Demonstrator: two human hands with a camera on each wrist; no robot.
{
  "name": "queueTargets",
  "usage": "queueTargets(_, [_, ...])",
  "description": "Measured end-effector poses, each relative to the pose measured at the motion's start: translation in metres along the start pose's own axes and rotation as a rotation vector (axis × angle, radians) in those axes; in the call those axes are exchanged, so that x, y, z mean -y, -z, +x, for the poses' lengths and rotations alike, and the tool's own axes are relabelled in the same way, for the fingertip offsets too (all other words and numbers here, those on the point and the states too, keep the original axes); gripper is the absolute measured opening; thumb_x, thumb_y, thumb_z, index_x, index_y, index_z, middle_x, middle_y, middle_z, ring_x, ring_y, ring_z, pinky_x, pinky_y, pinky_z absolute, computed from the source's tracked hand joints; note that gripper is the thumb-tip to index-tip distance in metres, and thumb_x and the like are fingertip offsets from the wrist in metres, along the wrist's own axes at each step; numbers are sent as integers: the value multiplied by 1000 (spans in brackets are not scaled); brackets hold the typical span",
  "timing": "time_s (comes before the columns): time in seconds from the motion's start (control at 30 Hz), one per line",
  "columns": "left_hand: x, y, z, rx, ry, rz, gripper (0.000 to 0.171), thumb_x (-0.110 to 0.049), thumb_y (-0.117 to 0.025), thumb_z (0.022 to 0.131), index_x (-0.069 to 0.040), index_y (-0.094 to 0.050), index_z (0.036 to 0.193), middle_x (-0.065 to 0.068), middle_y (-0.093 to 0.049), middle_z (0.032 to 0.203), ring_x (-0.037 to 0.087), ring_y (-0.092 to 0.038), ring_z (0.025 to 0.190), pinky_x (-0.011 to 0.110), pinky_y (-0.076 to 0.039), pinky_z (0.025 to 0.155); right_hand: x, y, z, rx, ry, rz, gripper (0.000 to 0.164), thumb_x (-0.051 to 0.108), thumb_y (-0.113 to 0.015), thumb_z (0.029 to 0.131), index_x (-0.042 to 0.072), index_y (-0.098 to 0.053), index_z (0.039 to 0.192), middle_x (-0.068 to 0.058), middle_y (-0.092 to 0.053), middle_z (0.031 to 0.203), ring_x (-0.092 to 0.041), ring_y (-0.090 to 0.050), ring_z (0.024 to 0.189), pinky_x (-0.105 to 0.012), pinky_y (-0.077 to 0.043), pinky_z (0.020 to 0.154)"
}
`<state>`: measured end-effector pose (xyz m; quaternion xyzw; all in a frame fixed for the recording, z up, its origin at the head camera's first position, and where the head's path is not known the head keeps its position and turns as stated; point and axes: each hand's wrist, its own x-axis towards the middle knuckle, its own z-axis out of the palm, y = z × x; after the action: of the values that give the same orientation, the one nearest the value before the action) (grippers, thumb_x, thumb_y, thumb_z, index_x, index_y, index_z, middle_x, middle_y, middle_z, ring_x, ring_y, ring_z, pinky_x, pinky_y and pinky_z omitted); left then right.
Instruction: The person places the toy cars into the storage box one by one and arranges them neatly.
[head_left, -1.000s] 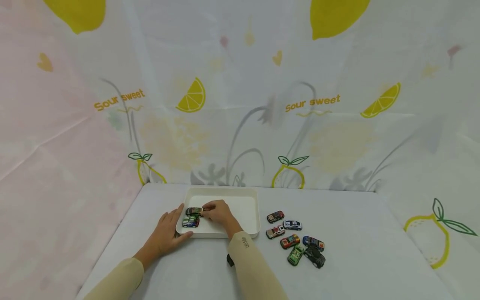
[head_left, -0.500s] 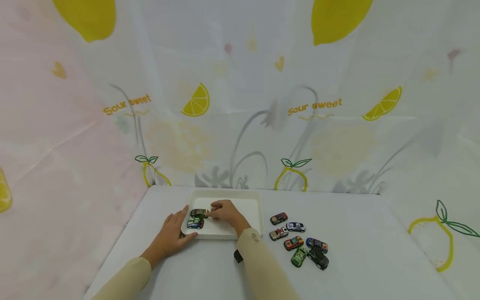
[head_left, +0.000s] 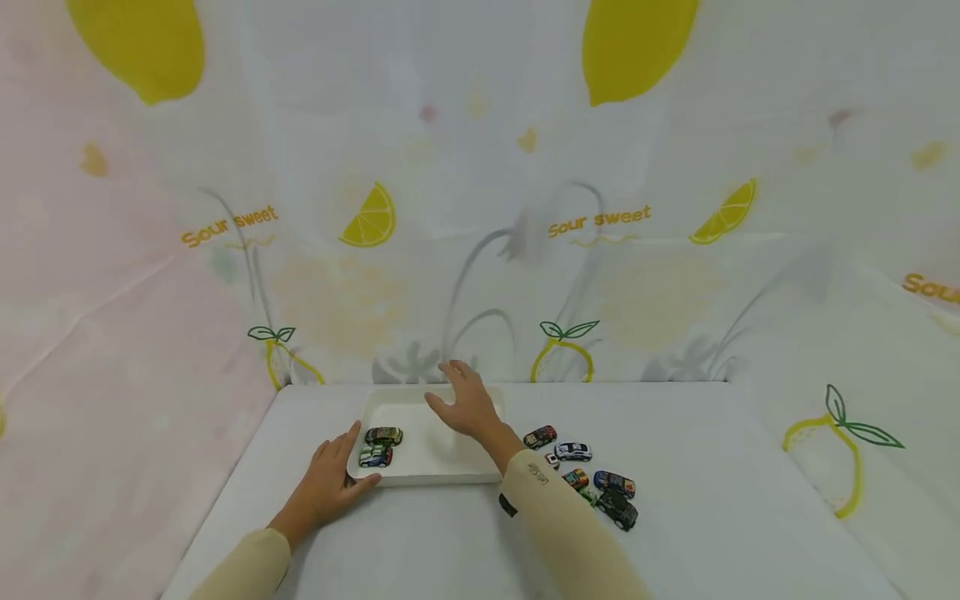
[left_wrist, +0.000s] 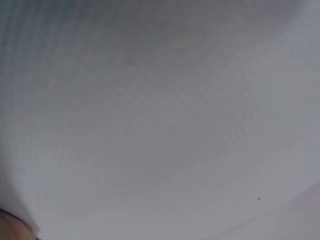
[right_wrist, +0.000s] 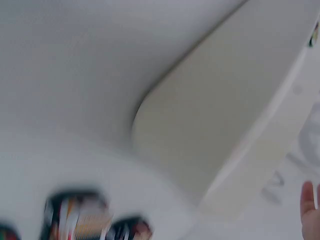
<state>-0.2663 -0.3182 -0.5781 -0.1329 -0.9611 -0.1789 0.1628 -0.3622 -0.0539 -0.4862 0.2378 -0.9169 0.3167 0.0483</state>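
My left hand [head_left: 327,481] rests at the left end of a white tray [head_left: 442,479], its fingers along the side and its thumb at the front left corner. Inside the tray's left end lie two toy cars: a dark patterned toy car [head_left: 384,436] and, in front of it, a green, white and blue toy car [head_left: 376,456]. Above the tray's right part my right hand [head_left: 468,404] is raised with its fingers spread and nothing in them. The right wrist view catches only its fingers [right_wrist: 307,202] at the edge.
Right of the tray several toy cars lie in a loose group, among them a white toy car [head_left: 573,451] and a black toy car [head_left: 617,509]. The right sleeve [head_left: 562,517] partly covers some. A small black object [head_left: 507,504] shows beside that sleeve. A lemon-print cloth [head_left: 420,283] hangs behind.
My right hand has left the dark patterned car, lifting and moving right with its fingers opened. Both cars stay in the tray's left end. My left hand keeps its place on the tray.
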Motion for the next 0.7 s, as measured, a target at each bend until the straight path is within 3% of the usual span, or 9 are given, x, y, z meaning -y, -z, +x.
queueTargets(0.1, [2, -3, -3, -13, -4, 4, 97, -59, -62, 76, -9, -19, 147, 22, -47, 133, 38, -43, 122, 57, -26, 103, -16, 15, -5, -8, 30, -176, 69, 55, -45, 88, 24, -25, 146, -5, -16, 154, -29, -28, 136, -51, -32, 106])
queueTargets(0.23, [3, -4, -6, -26, -15, 3, 97, -59, -63, 76, -8, -21, 147, 23, -49, 130, 37, -45, 120, 56, -27, 102, -52, 33, -17, 12, -16, -346, 77, 62, -39, 87, 29, -8, 149, -5, 1, 157, -34, -23, 138, -55, -28, 107])
queueTargets(0.5, [6, -1, -7, -26, -20, 8, 97, -59, -63, 76, -7, -21, 146, 23, -47, 131, 38, -43, 121, 56, -27, 102, -109, 78, -48, -28, -180, -402, 78, 61, -41, 87, 26, -9, 149, -13, 5, 156, -42, -19, 137, -61, -21, 107])
queueTargets(0.7, [6, 2, -7, -27, -24, 4, 96, -59, -63, 76, -8, -22, 146, 22, -48, 130, 37, -44, 120, 56, -27, 102, -138, 102, -70, -61, -213, -475, 79, 62, -41, 87, 25, -10, 149, -15, 5, 155, -41, -20, 135, -62, -12, 107])
